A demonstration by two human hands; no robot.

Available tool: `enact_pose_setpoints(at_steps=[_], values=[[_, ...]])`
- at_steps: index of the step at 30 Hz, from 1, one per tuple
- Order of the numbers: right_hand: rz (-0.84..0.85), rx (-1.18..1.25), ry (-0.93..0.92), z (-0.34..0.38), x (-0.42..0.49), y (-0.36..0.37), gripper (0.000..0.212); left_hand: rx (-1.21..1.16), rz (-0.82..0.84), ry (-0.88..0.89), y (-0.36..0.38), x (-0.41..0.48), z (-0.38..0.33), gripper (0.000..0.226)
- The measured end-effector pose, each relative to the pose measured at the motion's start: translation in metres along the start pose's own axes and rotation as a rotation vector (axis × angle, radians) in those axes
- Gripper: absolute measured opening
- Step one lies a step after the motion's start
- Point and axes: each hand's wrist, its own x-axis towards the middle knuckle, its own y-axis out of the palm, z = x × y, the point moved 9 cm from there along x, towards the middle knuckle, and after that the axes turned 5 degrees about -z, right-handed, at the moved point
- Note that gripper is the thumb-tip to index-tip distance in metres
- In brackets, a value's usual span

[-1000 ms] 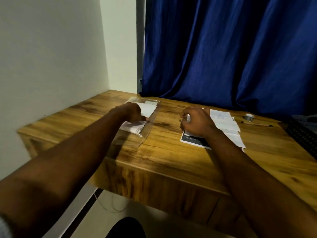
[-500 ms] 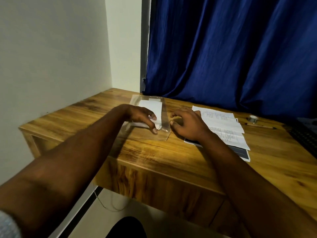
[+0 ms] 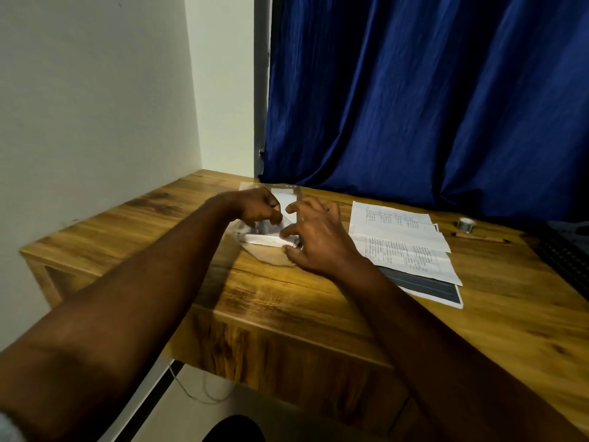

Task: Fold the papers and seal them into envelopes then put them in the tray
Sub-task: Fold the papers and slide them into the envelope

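Note:
A clear plastic tray [image 3: 288,187] stands at the back left of the wooden desk [image 3: 287,298]. Inside it lies a white envelope [image 3: 264,239], with another white one [image 3: 285,197] behind it. My left hand [image 3: 256,208] is over the tray with its fingers curled, pinching the top edge of the near envelope. Beside it, my right hand [image 3: 317,242] has its fingers spread, the tips touching the envelope's right end and the tray's edge. A stack of printed papers [image 3: 398,237] lies just right of that hand.
A dark sheet [image 3: 430,290] sticks out from under the papers. A tape roll [image 3: 464,224] and a pen [image 3: 478,238] lie at the back right, and a keyboard [image 3: 567,260] sits at the right edge. A wall stands left and a blue curtain behind.
My right hand has left the papers and moved left to the tray. My left hand has stayed in the tray and now pinches the near envelope.

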Motion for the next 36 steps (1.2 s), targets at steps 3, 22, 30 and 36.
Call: enact_pose_setpoints(at_steps=[3,22,30,36], values=[[0.016,0.003,0.040,-0.001,-0.002,0.008,0.027,0.017,0.006,0.000,0.001,0.002,0.002,0.014],[-0.131,-0.031,0.018,0.014,-0.003,-0.003,0.016,0.064,-0.072,0.050,-0.002,0.007,0.007,0.023],[-0.290,-0.090,-0.106,0.030,-0.008,-0.022,0.018,0.052,-0.073,0.061,-0.002,0.004,0.008,0.024],[-0.323,-0.001,-0.208,0.039,-0.012,-0.025,0.032,0.060,-0.050,0.062,0.000,0.001,0.007,0.023]])
